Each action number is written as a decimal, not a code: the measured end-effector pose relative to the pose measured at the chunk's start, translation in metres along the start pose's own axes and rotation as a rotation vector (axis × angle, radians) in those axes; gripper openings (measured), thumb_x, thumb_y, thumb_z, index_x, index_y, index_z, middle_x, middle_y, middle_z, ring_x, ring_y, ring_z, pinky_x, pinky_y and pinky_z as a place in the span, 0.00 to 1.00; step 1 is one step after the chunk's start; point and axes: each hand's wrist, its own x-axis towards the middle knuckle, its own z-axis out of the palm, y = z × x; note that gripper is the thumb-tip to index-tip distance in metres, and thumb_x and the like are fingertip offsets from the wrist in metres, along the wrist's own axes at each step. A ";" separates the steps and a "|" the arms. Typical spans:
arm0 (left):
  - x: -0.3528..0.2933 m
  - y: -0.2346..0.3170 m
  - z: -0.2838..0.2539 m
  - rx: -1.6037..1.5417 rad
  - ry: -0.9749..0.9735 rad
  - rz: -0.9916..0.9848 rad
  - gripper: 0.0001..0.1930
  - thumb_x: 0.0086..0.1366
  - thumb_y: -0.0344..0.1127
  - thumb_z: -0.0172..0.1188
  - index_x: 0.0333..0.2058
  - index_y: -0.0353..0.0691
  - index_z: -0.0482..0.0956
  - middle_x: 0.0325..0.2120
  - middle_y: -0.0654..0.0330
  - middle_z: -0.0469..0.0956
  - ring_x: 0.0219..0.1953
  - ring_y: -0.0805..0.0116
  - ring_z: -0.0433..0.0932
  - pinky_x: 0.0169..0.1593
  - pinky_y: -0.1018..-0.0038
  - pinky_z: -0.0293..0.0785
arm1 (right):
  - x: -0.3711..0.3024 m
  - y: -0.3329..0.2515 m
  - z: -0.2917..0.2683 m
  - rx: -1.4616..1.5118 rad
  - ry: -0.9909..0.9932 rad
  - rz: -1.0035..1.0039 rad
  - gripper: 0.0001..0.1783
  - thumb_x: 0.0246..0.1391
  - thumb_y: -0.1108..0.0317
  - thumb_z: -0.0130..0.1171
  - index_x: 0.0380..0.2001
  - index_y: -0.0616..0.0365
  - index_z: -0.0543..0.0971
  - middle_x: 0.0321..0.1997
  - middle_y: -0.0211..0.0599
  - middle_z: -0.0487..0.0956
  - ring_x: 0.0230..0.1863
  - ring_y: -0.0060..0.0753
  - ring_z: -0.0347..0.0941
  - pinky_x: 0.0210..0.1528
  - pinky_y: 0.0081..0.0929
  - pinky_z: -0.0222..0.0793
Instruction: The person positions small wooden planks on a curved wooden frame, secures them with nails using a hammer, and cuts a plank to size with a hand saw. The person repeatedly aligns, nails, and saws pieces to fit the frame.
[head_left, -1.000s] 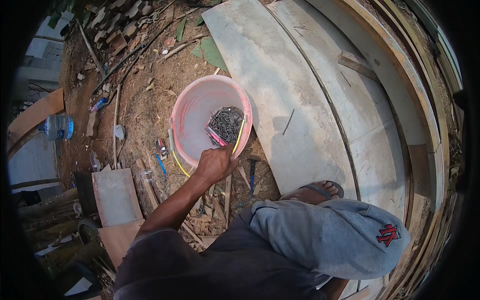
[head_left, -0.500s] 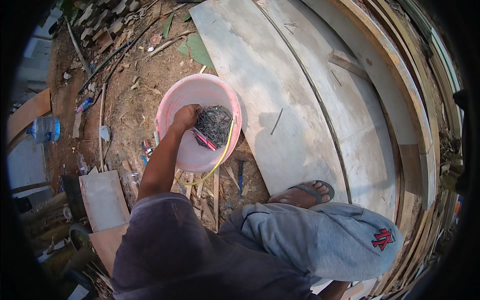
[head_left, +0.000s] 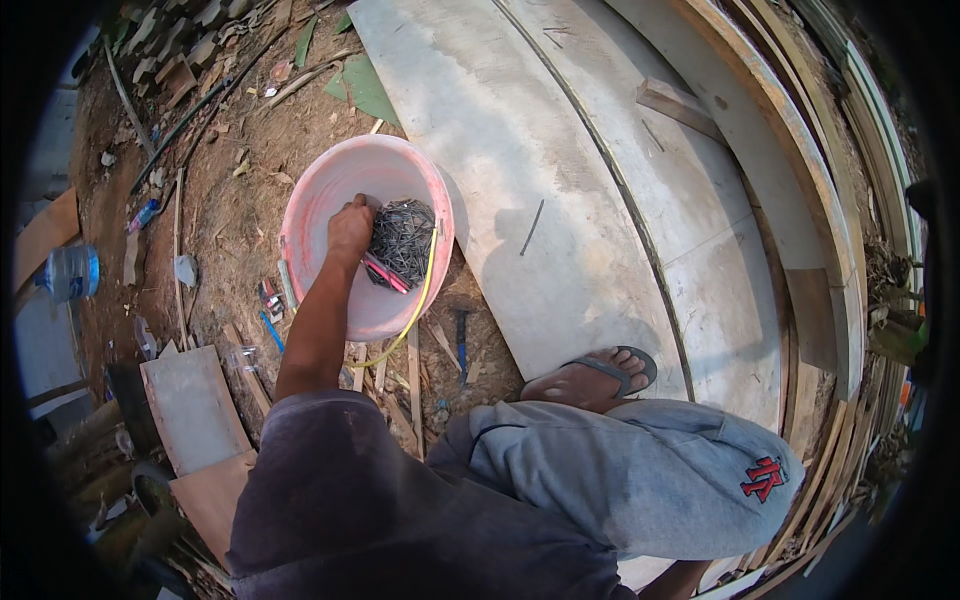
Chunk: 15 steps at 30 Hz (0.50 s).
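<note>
My left hand (head_left: pixel 350 228) reaches down into a pink plastic bucket (head_left: pixel 318 190), beside a heap of loose steel nails (head_left: pixel 408 235). Its fingers are curled together at the heap's left edge; the fingertips are partly hidden, so what they hold cannot be made out. A slim pink-and-black object (head_left: pixel 388 274) lies on the nails just below the hand. The bucket's yellow handle (head_left: pixel 428 285) hangs over its right side. My right hand is out of view; a bit of skin shows at the bottom edge, though I cannot tell which limb it is.
Pale boards (head_left: pixel 580 200) cover the right, with a single nail (head_left: pixel 532 228) and a wood block (head_left: pixel 680 107) on them. My sandalled foot (head_left: pixel 590 376) stands there. A hammer (head_left: pixel 461 340) lies below the bucket among wood scraps. Further left is a clear water jug (head_left: pixel 72 273).
The whole view has shifted, so the bucket and boards sit slightly further left and higher. My left hand stays in the bucket at the nails, its fingers turned slightly.
</note>
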 end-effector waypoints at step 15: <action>-0.018 0.137 -0.168 -1.250 -0.052 0.267 0.11 0.69 0.40 0.63 0.40 0.38 0.79 0.25 0.66 0.77 0.24 0.79 0.72 0.28 0.81 0.66 | -0.041 -0.013 0.009 0.353 -0.228 0.169 0.30 0.66 0.70 0.57 0.68 0.46 0.63 0.36 0.31 0.76 0.23 0.23 0.71 0.23 0.23 0.70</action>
